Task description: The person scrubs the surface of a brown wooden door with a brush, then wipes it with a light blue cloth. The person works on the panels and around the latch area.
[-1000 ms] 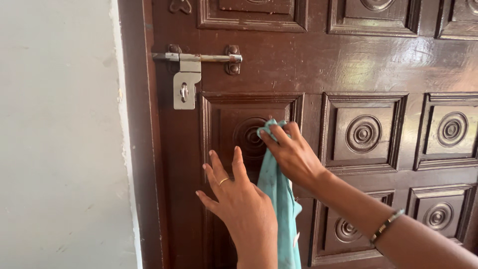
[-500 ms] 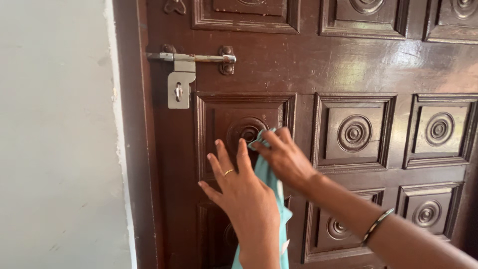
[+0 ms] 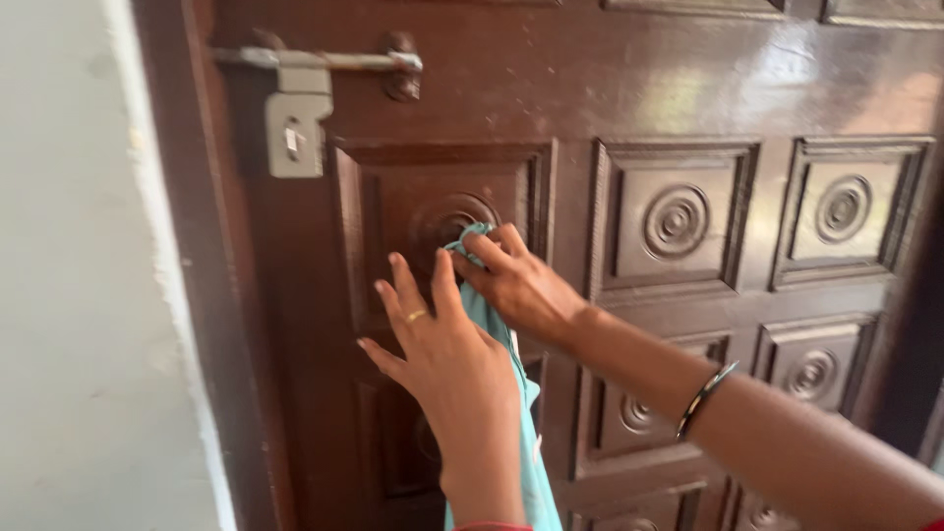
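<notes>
Pale plaster wall (image 3: 69,295) at left (white edge strip), glare across glossy varnish above.

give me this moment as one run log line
right hand: presses teal cloth on carved panel of brown wooden door | left hand: flat, fingers spread, against door | metal latch: upper left

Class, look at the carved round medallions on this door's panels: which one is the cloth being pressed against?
The leftmost upper medallion, below the metal latch. The right hand presses the teal cloth on it; the others are uncovered.
</notes>
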